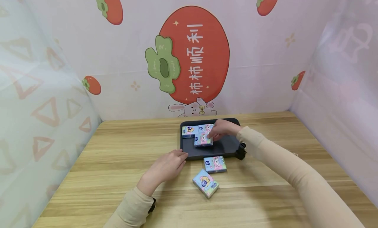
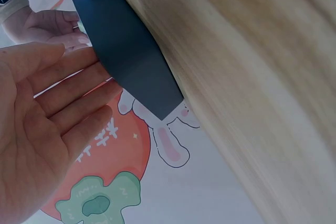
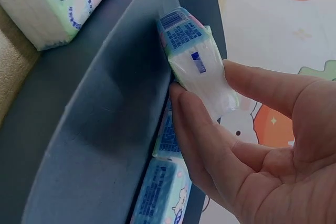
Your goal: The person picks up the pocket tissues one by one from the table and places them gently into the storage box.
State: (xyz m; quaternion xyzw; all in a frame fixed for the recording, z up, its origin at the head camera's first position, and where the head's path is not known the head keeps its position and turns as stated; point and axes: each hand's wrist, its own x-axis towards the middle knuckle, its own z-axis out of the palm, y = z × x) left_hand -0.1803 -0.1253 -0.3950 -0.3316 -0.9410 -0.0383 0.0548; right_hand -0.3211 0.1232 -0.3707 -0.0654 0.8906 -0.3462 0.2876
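A black tray [image 1: 224,146] lies at the middle of the wooden table. My right hand [image 1: 212,135] pinches a pastel tissue pack [image 1: 202,140] between thumb and fingers just over the tray floor; in the right wrist view this held pack [image 3: 195,59] stands on edge in my right hand [image 3: 203,81]. Two more packs [image 1: 190,131] [image 1: 205,127] lie along the tray's far side. My left hand [image 1: 176,158] rests flat on the table, its straight fingers at the tray's front left corner. Its palm [image 2: 47,129] faces the left wrist camera beside the tray [image 2: 126,51].
Two loose tissue packs [image 1: 215,164] [image 1: 205,183] lie on the table just in front of the tray. Printed fabric walls close in the table at the back and both sides. Bare wood stretches left and right of the tray.
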